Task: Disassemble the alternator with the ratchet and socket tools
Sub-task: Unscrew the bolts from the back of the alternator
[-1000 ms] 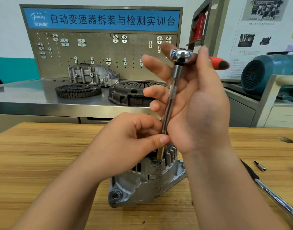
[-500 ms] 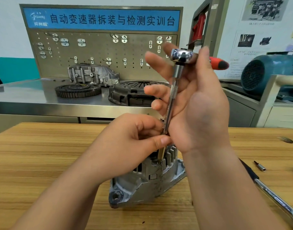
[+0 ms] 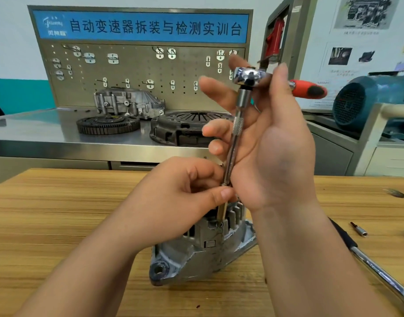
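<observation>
You've one alternator [image 3: 196, 255]; above it one ratchet [image 3: 248, 75] and one extension bar [image 3: 236, 131]; to its right one chrome handle [image 3: 379, 273], one loose bit [image 3: 359, 229]; behind it one flywheel [image 3: 107, 124].

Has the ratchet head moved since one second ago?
No. The ratchet head stays at the same spot, over the right edge of the pegboard behind it, neither higher nor lower than before.
</observation>
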`<state>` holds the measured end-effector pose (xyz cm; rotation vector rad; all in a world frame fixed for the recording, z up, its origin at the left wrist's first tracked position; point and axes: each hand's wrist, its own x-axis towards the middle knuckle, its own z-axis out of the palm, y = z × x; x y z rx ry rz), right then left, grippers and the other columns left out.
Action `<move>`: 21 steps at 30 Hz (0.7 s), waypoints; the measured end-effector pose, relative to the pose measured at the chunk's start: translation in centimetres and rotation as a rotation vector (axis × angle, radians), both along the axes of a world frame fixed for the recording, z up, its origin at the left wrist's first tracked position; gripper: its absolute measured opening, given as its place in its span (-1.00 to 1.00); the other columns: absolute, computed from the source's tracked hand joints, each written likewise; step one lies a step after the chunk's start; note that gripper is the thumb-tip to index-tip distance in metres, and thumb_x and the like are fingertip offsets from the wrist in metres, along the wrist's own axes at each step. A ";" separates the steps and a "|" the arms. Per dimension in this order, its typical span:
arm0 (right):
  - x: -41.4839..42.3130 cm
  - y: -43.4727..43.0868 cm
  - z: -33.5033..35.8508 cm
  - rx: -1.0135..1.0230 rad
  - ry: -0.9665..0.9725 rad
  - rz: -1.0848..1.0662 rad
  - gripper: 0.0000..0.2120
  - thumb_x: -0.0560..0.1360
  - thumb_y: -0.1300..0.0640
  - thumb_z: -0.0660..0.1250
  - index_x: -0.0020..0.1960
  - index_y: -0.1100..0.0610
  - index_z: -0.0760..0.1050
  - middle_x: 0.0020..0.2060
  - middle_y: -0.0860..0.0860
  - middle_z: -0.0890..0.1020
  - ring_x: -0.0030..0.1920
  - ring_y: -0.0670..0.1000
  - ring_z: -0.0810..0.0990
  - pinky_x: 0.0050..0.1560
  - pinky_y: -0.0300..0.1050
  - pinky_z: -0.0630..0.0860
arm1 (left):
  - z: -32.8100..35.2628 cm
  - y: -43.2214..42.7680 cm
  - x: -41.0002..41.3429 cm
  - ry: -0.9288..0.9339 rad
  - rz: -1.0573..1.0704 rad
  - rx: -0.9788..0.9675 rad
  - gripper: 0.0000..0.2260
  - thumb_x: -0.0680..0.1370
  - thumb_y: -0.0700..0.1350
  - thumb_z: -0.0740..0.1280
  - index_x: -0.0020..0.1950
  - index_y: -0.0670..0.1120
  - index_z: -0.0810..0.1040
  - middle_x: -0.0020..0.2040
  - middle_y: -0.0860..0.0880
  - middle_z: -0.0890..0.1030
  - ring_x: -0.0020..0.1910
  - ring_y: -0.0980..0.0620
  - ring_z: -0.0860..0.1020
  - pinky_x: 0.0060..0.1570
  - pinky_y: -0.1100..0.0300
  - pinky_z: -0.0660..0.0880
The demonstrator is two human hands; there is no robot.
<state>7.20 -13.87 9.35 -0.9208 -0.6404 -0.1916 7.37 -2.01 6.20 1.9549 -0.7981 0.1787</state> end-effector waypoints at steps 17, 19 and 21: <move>-0.1 0.2 -0.1 -0.005 -0.027 -0.032 -0.66 0.63 -0.12 0.05 0.09 0.04 0.52 -0.11 0.00 0.70 -0.35 -0.04 0.62 -0.51 -0.29 0.42 | 0.0 -0.1 -0.1 0.000 0.053 -0.025 -0.85 0.44 -0.17 0.46 -0.33 -0.06 0.61 -0.42 0.01 0.61 -0.40 0.14 0.55 -0.33 0.26 0.47; -0.4 0.5 -0.1 -0.007 -0.099 -0.108 -0.79 0.57 -0.03 0.17 0.05 -0.04 0.56 -0.04 -0.03 0.68 -0.25 -0.02 0.64 -0.47 -0.28 0.43 | -0.1 -0.2 -0.1 -0.009 0.128 -0.028 -0.84 0.38 -0.13 0.47 -0.28 -0.20 0.60 -0.35 -0.17 0.63 -0.38 -0.15 0.56 -0.28 0.01 0.53; -0.5 0.6 -0.1 0.002 -0.152 -0.135 -0.81 0.54 0.06 0.21 0.09 -0.08 0.54 0.05 -0.07 0.64 -0.19 -0.02 0.64 -0.45 -0.29 0.44 | 0.0 -0.4 -0.3 -0.021 0.173 -0.043 -0.81 0.33 -0.06 0.46 -0.28 -0.18 0.60 -0.33 -0.19 0.63 -0.34 -0.21 0.58 -0.24 -0.10 0.54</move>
